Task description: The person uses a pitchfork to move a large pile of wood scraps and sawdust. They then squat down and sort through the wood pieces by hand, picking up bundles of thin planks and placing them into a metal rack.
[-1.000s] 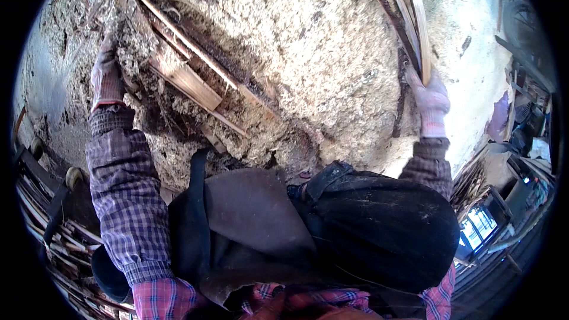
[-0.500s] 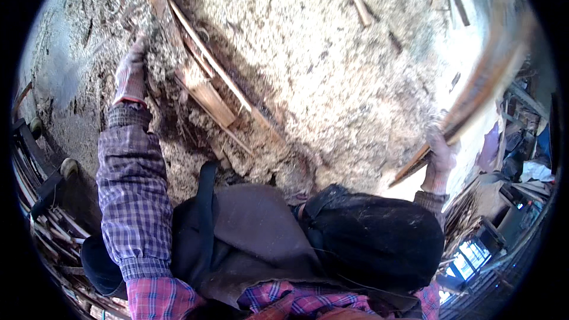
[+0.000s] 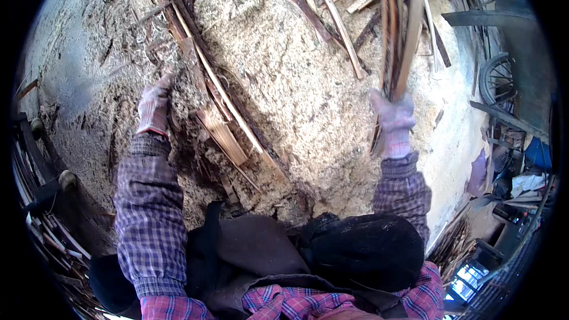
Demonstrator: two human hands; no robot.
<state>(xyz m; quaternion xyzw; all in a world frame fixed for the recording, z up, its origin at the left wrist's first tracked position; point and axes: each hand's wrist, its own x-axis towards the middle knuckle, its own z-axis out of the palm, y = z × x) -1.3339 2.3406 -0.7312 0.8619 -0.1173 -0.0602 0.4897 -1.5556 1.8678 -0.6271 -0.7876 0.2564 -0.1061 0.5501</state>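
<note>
My right hand (image 3: 394, 120), in a pale knit glove, is closed round a few long wooden strips (image 3: 391, 35). They have brown bark edges, stand out away from me, and show a short end below the hand. My left hand (image 3: 154, 106), also gloved, is low over the sawdust at the left with its fingers stretched forward; nothing is visible in it. Just right of it lies a long bark-edged strip (image 3: 222, 92), slanting toward me. A short, flat piece of split wood (image 3: 227, 140) rests beside that strip. The left fingertips partly blend into the debris.
Pale sawdust (image 3: 296, 118) covers the ground ahead. Loose wood strips (image 3: 335, 18) lie across the far side. A spoked wheel (image 3: 499, 80) stands at the right, near mixed clutter and a blue object (image 3: 538, 154). More thin sticks (image 3: 56, 249) are piled at the lower left.
My right hand has swung the wooden strips from the far right inward to the left, and they now point away from me. My left hand appears slightly further right and nearer.
</note>
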